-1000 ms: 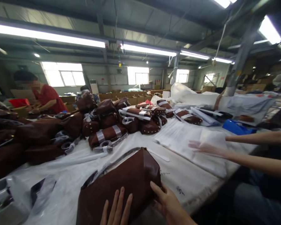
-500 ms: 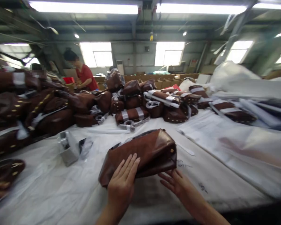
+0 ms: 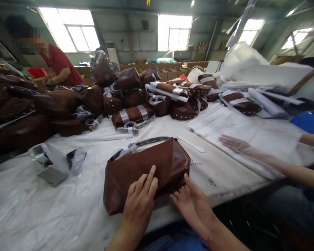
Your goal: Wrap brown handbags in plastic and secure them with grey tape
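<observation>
A brown leather handbag (image 3: 146, 157) rests on the white-covered table in front of me, its broad side facing me and its plastic-wrapped handle (image 3: 151, 141) lying along the far edge. My left hand (image 3: 141, 195) lies on the near side of the bag, its fingers stretched out over the leather. At the bag's lower right corner is my right hand (image 3: 192, 205), palm turned up, thumb apart from the fingers, the fingertips at the bottom edge. Whether those fingertips bear any of the bag's weight cannot be seen.
Brown bags (image 3: 133, 116) in wrapping are heaped across the back. A grey holder (image 3: 51, 167) stands at left. To the right, another person's hand (image 3: 234, 143) is at translucent sheeting (image 3: 264, 132). Behind the heap, a person in red (image 3: 60, 66) leans forward.
The bag has come down and nearer to me, showing more of its side. Both hands stay at it. My view has turned right and down, bringing another person's arms into sight.
</observation>
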A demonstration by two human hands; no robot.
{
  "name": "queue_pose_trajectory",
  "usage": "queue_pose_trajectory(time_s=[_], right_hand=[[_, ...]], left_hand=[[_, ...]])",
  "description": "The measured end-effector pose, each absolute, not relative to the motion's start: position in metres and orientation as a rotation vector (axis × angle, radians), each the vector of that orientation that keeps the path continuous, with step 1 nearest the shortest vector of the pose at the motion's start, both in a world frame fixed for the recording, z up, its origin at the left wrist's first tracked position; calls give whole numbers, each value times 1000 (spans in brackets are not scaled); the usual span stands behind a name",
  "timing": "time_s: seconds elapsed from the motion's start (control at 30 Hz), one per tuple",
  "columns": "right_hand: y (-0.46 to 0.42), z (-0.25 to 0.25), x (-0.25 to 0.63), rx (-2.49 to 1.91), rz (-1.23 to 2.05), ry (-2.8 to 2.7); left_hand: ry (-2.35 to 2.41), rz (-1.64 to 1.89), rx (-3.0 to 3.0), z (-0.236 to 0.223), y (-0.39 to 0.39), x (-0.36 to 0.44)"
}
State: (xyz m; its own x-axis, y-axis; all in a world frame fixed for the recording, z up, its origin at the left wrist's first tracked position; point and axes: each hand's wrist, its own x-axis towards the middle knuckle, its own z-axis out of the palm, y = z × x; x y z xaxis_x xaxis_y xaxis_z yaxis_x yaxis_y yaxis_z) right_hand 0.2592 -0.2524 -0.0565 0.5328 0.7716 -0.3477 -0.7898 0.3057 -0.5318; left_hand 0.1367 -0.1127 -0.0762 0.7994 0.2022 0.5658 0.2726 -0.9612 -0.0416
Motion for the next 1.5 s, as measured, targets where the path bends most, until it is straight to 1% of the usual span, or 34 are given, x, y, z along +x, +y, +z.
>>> queue_pose_trajectory(time_s=[0.13, 0.3, 0.43, 0.6, 0.77, 0.9, 1.03, 1.13, 1.2, 1.3, 1.4, 1.5], right_hand=[[-250, -64, 258, -827, 1067, 122], [-243, -82, 259, -921, 947, 268], [-240, -94, 258, -937, 853, 272], [-239, -94, 258, -959, 830, 265], [-236, -79, 254, -954, 834, 180], [-238, -61, 251, -980, 903, -70], [-247, -54, 258, -1218, 934, -358], [-251, -58, 269, -1426, 953, -598], [-248, -63, 277, -1554, 894, -801], [-230, -72, 287, -1694, 716, -1133], [-195, -81, 293, -1677, 571, -1408], [-144, -88, 291, -1620, 410, -1699]], left_hand=[[-207, -951, -2867, -97, -124, 142], [-137, -1002, -2857, -107, -133, 141], [-287, -867, -2825, -101, -139, 148], [-407, -771, -2708, -94, -139, 163], [-327, -881, -2657, -85, -127, 160], [-343, -968, -2739, -61, -105, 152], [-481, -1150, -2935, -18, -69, 143], [-838, -1257, -2985, 19, -31, 134], [-1043, -1370, -2972, 40, -1, 127], [-993, -1740, -3067, 61, 46, 116], [-968, -2088, -3101, 79, 78, 103], [-913, -2336, -2936, 103, 89, 84]])
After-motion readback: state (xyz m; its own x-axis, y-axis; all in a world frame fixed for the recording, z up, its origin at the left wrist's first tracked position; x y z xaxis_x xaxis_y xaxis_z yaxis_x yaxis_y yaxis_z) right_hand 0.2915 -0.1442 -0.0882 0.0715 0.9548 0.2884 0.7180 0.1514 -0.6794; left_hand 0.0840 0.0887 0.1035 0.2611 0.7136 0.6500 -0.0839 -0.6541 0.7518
